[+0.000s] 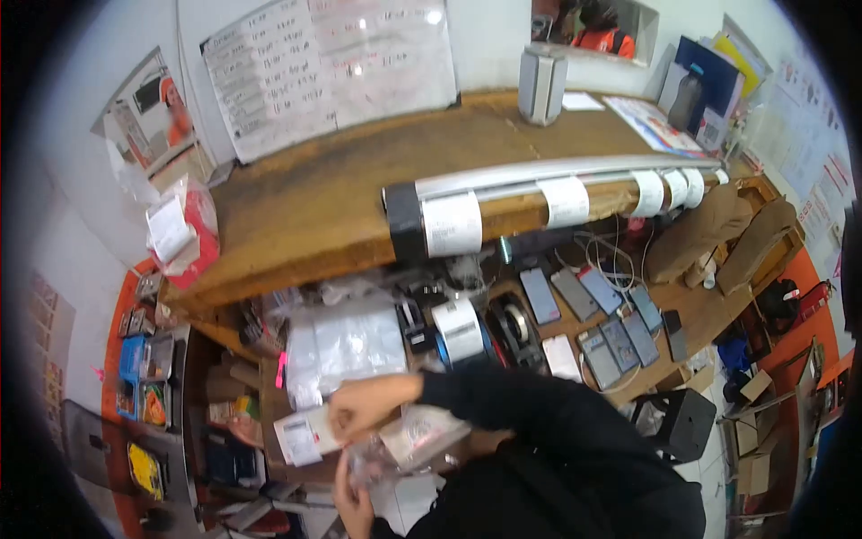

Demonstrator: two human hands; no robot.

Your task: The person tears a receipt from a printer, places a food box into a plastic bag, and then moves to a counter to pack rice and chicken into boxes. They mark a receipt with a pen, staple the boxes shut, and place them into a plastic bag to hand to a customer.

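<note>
My right hand point(368, 404) reaches in from the right with its fingers curled and pressed together over a pale flat parcel point(301, 437), which carries a white printed label. What those fingertips pinch is hidden. Lower down, my left hand point(352, 496) grips crinkled clear plastic wrap point(370, 463), thumb and fingers closed around its edge. Beside both hands lies a plastic-wrapped package point(422, 435) with reddish print. Just behind them is a stack of clear plastic bags point(346, 346) on the desk.
A label roll point(459, 329) and a tape dispenser point(516, 328) stand beyond my right forearm. Several phones point(620, 341) with tangled white cables lie to the right. Above runs a wooden shelf point(341, 193) with hanging labels point(452, 225). A black bin point(687, 424) is at right.
</note>
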